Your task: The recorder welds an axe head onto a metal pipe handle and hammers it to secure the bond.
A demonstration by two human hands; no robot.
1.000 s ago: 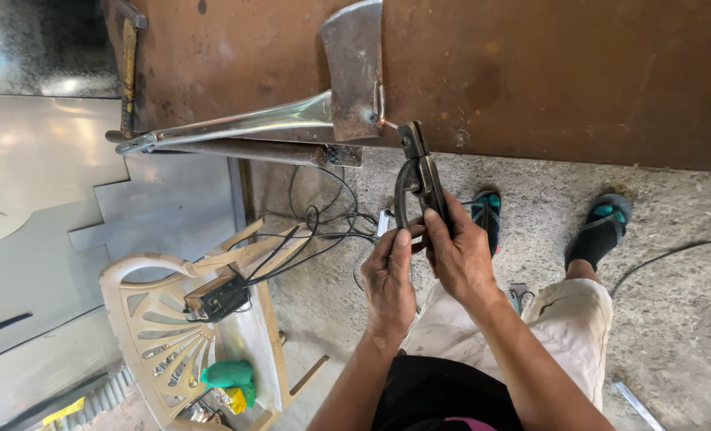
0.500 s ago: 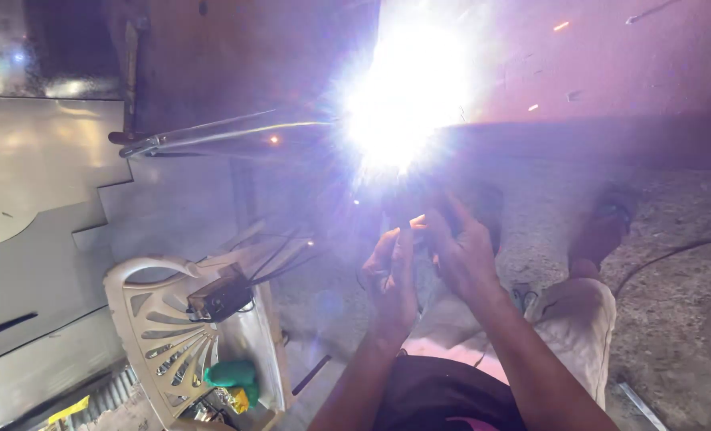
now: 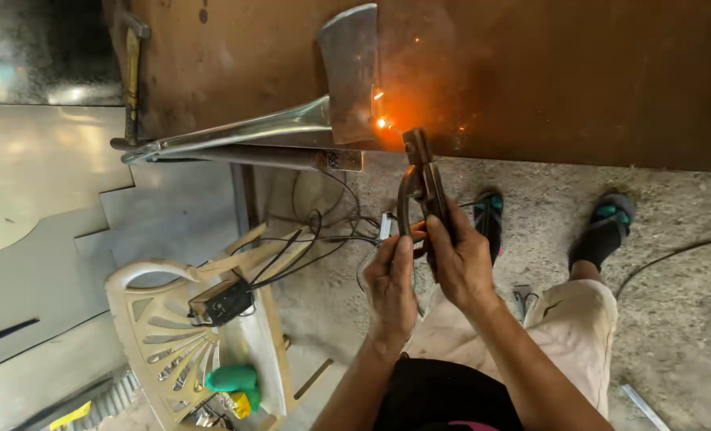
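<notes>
My right hand (image 3: pixel 461 259) is shut around the handle of a dark welding electrode holder (image 3: pixel 421 182), whose tip points up at the edge of a rusty brown steel table (image 3: pixel 571 72). My left hand (image 3: pixel 391 279) grips the same holder from the left, just below its jaws. A glowing orange spot (image 3: pixel 382 122) sits on the table edge beside a grey axe-shaped steel blade (image 3: pixel 350 68). A long tapered shiny metal piece (image 3: pixel 235 132) runs left from the blade along the table edge.
A cream plastic chair (image 3: pixel 160 319) at lower left carries a small black box (image 3: pixel 223 302) with cables and a green object (image 3: pixel 231 377). Sheet metal (image 3: pixel 44 207) lies at left. My sandalled feet (image 3: pixel 603 223) stand on gravel; a black cable (image 3: pixel 675 255) crosses at right.
The blinding arc flash of half a second ago has gone out, leaving an orange glow and a few sparks at the weld point. Both hands keep hold of the holder.
</notes>
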